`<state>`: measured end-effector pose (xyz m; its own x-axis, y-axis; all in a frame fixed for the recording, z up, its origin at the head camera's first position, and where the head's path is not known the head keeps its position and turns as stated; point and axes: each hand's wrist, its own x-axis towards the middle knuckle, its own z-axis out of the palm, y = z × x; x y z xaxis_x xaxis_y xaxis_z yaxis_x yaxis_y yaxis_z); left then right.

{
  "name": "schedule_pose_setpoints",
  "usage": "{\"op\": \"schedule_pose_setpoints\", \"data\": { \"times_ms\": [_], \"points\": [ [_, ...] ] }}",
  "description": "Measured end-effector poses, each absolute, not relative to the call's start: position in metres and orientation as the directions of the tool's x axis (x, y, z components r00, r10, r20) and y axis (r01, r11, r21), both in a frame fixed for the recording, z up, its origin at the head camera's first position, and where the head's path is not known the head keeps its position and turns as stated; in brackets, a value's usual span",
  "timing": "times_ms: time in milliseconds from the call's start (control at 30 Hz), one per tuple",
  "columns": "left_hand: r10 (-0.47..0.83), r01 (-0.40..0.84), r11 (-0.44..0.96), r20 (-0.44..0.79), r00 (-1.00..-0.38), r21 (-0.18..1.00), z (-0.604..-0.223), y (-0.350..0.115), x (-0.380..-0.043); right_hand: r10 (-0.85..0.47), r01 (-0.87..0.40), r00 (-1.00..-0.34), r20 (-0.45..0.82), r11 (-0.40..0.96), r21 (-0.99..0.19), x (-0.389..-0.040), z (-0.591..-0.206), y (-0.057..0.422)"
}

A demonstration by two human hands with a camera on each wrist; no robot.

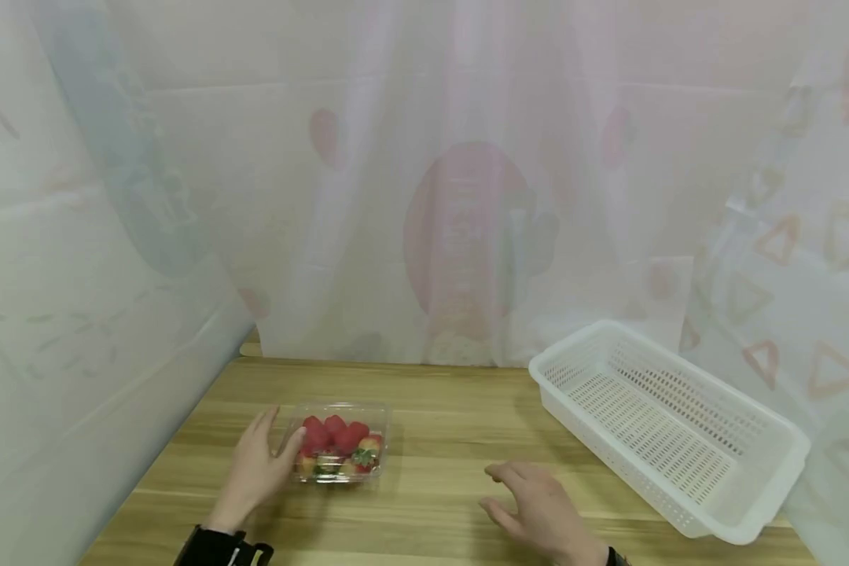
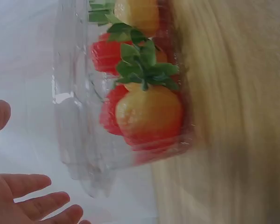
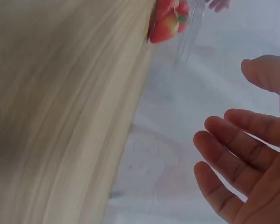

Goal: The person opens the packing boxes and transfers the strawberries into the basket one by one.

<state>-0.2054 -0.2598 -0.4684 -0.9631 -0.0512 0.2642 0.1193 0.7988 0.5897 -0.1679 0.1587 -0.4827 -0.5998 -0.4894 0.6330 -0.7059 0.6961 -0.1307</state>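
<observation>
A clear plastic box point(image 1: 380, 417) of strawberries stands on the left part of the table, its lid down. Red berries point(image 1: 336, 431) show through the top, and in the left wrist view a pale-shouldered strawberry point(image 2: 149, 114) with green leaves shows through the side. My left hand point(image 1: 258, 464) is spread at the box's left side, thumb over its near left edge, fingers loosely extended. To the right of the box, my right hand point(image 1: 541, 507) hovers over the table with fingers apart and nothing in them; the right wrist view shows its palm point(image 3: 266, 186).
A white perforated plastic basket point(image 1: 573, 413) sits at an angle on the right of the wooden table point(image 1: 446, 440), reaching its right edge. Pale printed sheets point(image 1: 368, 236) hang behind the table and along both sides.
</observation>
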Motion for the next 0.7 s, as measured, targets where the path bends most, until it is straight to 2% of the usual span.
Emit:
{"op": "schedule_pose_setpoints", "data": {
  "times_ms": [233, 400, 633, 700],
  "points": [
    [-0.097, 0.006, 0.745, 0.118, -0.988, 0.667, -0.478, -0.273, -0.208, -0.576, -0.779, -0.561, 0.595, 0.611, -0.142, -0.159, -0.484, 0.144],
    [-0.131, -0.057, 0.695, 0.048, -0.990, 0.716, -0.483, -0.276, -0.210, -0.639, -0.798, -0.573, 0.513, 0.576, -0.175, -0.155, -0.484, 0.138],
    [-0.155, -0.074, 0.680, 0.044, -0.987, 0.729, -0.487, -0.277, -0.208, -0.677, -0.826, -0.545, 0.494, 0.534, -0.180, -0.153, -0.484, 0.134],
    [-0.168, -0.074, 0.682, 0.056, -0.984, 0.728, -0.488, -0.277, -0.208, -0.675, -0.819, -0.560, 0.480, 0.537, -0.201, -0.153, -0.485, 0.134]
  ]
}}
